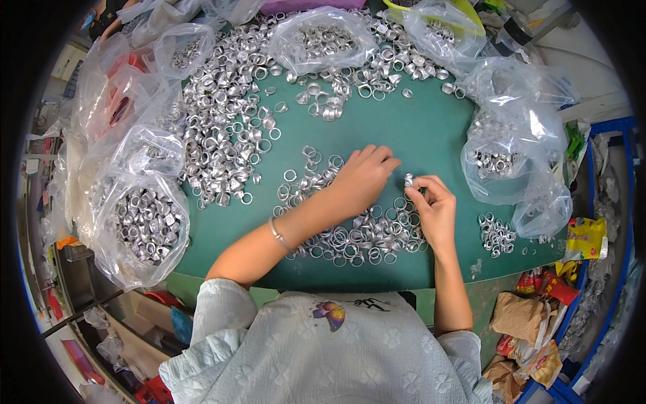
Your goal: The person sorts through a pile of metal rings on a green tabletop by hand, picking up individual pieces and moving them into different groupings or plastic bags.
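Observation:
Between the fingertips of my right hand (434, 205) a silver metal ring (408, 180) is pinched, held just above the green tabletop (431, 128). My left hand (367, 176), back upward, reaches across to the left of it with curled fingers. Its fingertips point toward the ring but do not visibly touch it; whatever they hold is hidden. Beneath my left forearm and both hands spreads a loose pile of silver rings (363, 236). Some of that pile is covered by my arm.
A big ring heap (222, 128) covers the table's left and far sides. Clear plastic bags of rings stand around: a left bag (145, 225), a far bag (323, 40) and a right bag (494, 158). A small ring cluster (496, 234) lies at the right.

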The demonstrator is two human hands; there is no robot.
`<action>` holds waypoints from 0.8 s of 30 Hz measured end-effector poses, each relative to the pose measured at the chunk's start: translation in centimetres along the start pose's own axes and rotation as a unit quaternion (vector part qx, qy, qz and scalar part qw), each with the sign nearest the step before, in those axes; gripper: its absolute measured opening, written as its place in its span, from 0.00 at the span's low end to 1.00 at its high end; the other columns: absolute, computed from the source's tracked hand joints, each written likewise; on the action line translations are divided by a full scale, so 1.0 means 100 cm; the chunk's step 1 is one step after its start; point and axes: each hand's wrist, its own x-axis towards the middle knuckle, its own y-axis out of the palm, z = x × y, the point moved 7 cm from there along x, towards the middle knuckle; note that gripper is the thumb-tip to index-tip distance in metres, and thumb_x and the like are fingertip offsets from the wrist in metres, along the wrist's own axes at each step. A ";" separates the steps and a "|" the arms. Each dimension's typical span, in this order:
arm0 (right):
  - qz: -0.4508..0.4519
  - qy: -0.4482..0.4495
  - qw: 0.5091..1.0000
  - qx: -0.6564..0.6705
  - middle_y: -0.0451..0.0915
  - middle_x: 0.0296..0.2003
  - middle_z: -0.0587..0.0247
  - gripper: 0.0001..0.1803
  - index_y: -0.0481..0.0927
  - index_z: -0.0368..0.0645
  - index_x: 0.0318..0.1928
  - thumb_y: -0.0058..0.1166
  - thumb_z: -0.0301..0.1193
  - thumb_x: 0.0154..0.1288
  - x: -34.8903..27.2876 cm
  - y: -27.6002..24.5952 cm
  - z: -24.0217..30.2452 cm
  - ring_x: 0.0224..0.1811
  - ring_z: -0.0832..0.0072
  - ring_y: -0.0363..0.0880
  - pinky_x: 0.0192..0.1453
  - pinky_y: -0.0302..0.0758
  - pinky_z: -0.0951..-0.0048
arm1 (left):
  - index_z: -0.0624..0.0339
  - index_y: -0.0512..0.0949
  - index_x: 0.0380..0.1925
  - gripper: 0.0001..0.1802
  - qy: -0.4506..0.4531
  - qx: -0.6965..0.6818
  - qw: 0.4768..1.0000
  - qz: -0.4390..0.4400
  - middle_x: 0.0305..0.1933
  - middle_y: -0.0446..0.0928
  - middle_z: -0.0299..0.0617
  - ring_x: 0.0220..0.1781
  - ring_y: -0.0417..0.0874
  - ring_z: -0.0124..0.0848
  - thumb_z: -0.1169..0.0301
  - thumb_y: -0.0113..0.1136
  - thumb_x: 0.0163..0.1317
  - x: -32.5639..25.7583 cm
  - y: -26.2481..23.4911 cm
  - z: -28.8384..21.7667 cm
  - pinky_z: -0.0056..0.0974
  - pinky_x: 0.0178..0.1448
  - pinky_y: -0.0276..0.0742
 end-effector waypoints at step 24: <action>0.019 -0.017 0.983 0.181 0.76 0.31 0.64 0.08 0.80 0.34 0.31 0.58 0.15 0.46 -0.057 0.009 0.049 0.26 0.85 0.68 0.25 0.60 0.85 | 0.68 0.72 0.47 0.19 -0.197 -0.556 0.806 -0.044 0.45 0.70 0.44 0.43 0.74 0.27 0.84 0.55 0.52 -0.068 -0.025 -0.040 0.28 0.43 0.76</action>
